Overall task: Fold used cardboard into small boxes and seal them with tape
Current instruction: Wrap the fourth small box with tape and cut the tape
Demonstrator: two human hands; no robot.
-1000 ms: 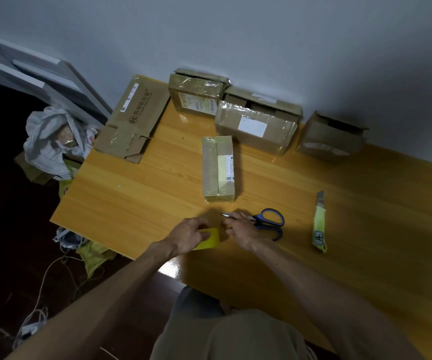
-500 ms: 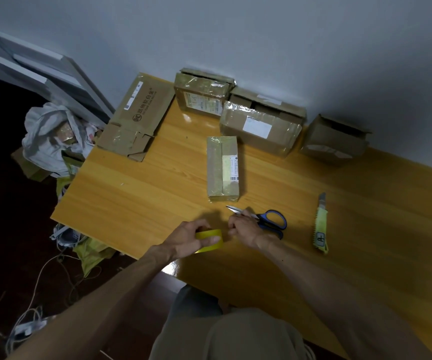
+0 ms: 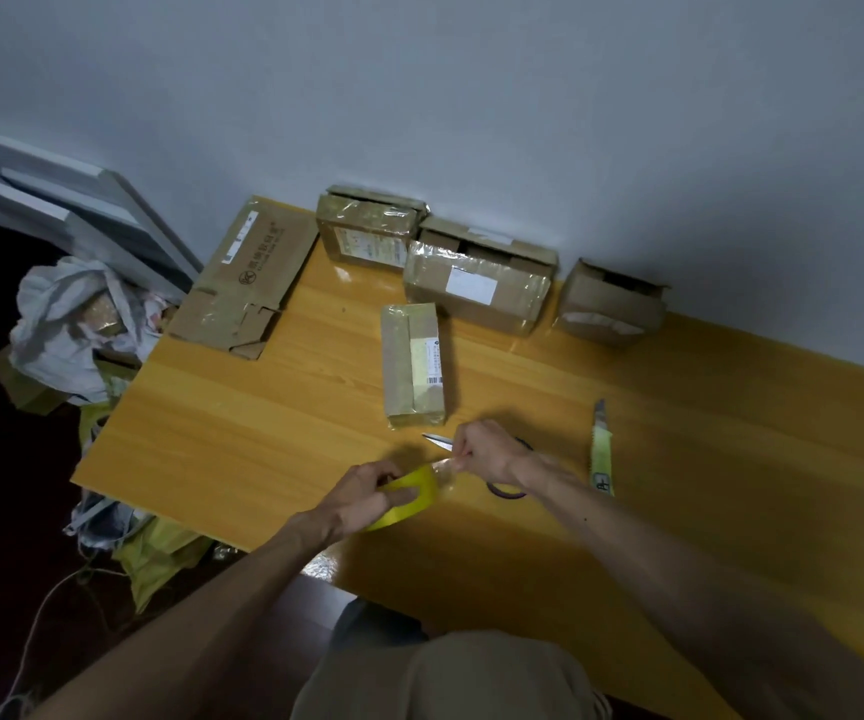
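Left hand point(image 3: 362, 498) grips tape point(image 3: 419, 492), right hand point(image 3: 484, 452) pinches end.

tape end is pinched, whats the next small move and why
Probably draw the right hand away from the tape roll, held steady in the left hand, to lengthen the strip. Only a short clear length spans between them, likely too short to seal the small box just beyond; the scissors lie close for cutting.

Yellow tape roll point(image 3: 416, 492) in left hand point(image 3: 362, 495), clear strip end point(image 3: 445, 466) between fingers point(image 3: 460, 456) of right hand point(image 3: 484, 453), above table point(image 3: 263, 433).
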